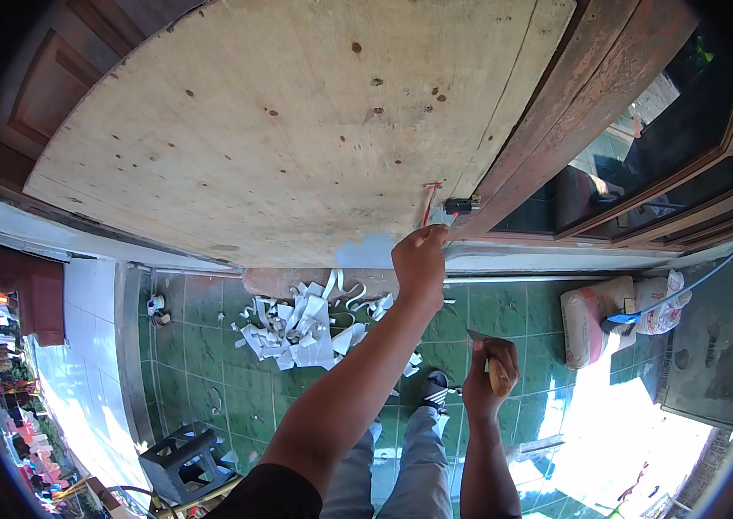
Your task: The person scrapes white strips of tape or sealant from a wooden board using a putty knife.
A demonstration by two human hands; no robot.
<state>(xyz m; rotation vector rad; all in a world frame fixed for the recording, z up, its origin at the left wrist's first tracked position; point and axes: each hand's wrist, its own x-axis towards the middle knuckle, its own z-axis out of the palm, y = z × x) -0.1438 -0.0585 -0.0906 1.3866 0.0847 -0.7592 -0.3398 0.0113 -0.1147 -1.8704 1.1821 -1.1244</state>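
My left hand is raised against the lower edge of a large wooden panel, fingers closed beside a light scrap. What it pinches is too small to make out. Just above it are a red mark and a black metal latch near the door frame. My right hand, lower and to the right, is wrapped round the wooden handle of a scraper, whose thin blade points up and left. A pale blue-white patch shows on the panel's bottom edge, left of my left hand.
White peeled scraps lie heaped on the green tiled floor below the panel. A dark plastic stool stands at lower left. Sacks and a blue brush are at right, near glass-paned wooden frames.
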